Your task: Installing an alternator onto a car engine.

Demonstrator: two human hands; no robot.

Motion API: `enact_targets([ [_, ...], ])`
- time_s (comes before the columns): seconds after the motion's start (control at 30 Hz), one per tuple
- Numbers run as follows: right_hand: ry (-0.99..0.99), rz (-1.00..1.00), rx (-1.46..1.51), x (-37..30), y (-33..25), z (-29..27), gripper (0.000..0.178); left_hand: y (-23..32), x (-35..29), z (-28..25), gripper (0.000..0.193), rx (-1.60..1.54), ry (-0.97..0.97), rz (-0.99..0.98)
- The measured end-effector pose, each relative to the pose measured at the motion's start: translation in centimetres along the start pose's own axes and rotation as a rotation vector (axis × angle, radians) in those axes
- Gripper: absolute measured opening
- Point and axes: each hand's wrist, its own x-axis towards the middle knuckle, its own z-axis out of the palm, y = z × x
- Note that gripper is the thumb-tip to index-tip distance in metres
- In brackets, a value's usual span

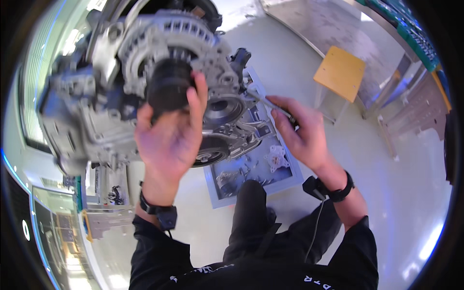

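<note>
Closest in, below the engine point(126, 89), two dark sleeves run off the lower edge, and each wrist wears a black strapped device point(333, 188); the thin cable from the right one drops out of sight against the dark clothing.

At the engine's front face, the left hand point(169, 137) is spread wide, thumb on one side and fingers on the other, around a black cylinder point(169, 84). Both are blurred, and the cylinder covers the engine behind it — whether it is seated there or held just clear, I cannot tell.

Just right of the engine, the right hand point(302, 133) is closed, thumb against fingers, on a slim metal tool point(261, 98). Its far end meets the engine's edge or passes in front of it; the tip is too small to make out.

Lower than the engine, a grey-rimmed tray point(285, 185) lies partly hidden by it and by a dark trouser leg. A pale, lobed metal part point(277, 159) shows inside — the smaller pieces blur together.

Farther right of the engine stands a yellow-seated stool point(340, 72); beyond it are a stained tabletop point(319, 24) and teal trays point(408, 31), cut off by the lens rim.
</note>
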Motion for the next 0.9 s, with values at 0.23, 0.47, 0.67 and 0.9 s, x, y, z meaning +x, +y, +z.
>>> enact_targets([
  [0.23,0.104,-0.268,-0.011,-1.9,2.4,0.9,0.018,-0.2,-0.9,-3.4,0.070,0.284,-0.377,-0.027],
  [0.47,0.199,-0.450,-0.144,-0.5,1.1,2.3,0.020,0.2,-1.2,-3.5,0.071,0.456,-0.443,-0.062],
  [0.67,0.323,-0.344,0.320,3.2,1.2,4.1,0.022,1.5,-1.6,-3.7,0.048,1.105,-0.377,0.191],
  [0.9,0.194,-0.371,0.519,9.7,0.4,5.1,0.021,2.6,-1.0,-3.7,0.062,2.395,-0.319,1.978],
])
